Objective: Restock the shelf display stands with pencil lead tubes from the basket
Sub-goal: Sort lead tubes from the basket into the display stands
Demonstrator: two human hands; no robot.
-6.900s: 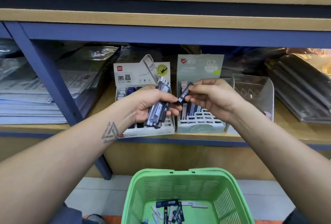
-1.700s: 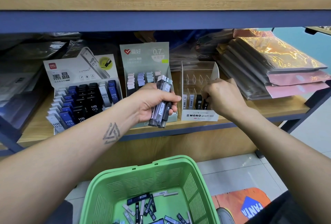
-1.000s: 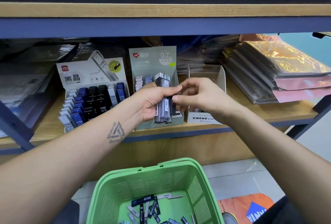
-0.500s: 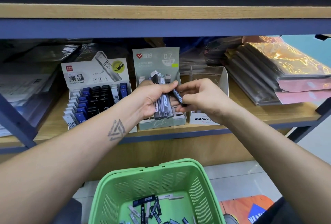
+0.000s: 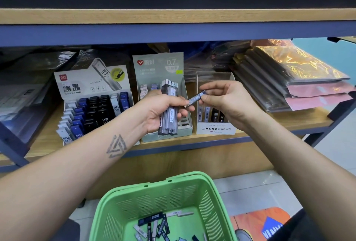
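**Hands sort lead tubes above the basket**

Nearest the camera, a green basket [image 5: 209, 198] sits low in view, a scatter of loose lead tubes [image 5: 154, 225] lying on its bottom. To its right, on the floor, is an orange mat [image 5: 258, 221].

Above the basket both forearms reach toward the shelf [image 5: 192, 140]. The left hand [image 5: 159, 111] has its grip curled round a bundle of tubes [image 5: 169, 113], held roughly upright in front of the grey-green 0.7 display stand [image 5: 159, 67]. The right hand [image 5: 229, 104] pinches a single grey tube [image 5: 195, 99] between thumb and fingers; the tube tilts, its lower end almost touching the left fingers.

On the shelf, behind the right hand, stands the clear MONO stand [image 5: 215, 130], a few tubes upright in its front slots. The 0.7 stand is just left of it. Farther left, the white HB 0.5 stand [image 5: 90, 84] holds rows of blue, black and white tubes.

At the right end of the shelf lie stacked plastic-wrapped packs [image 5: 298, 78], gold and pink. Wrapped paper goods [image 5: 25, 96] lie at the left end.
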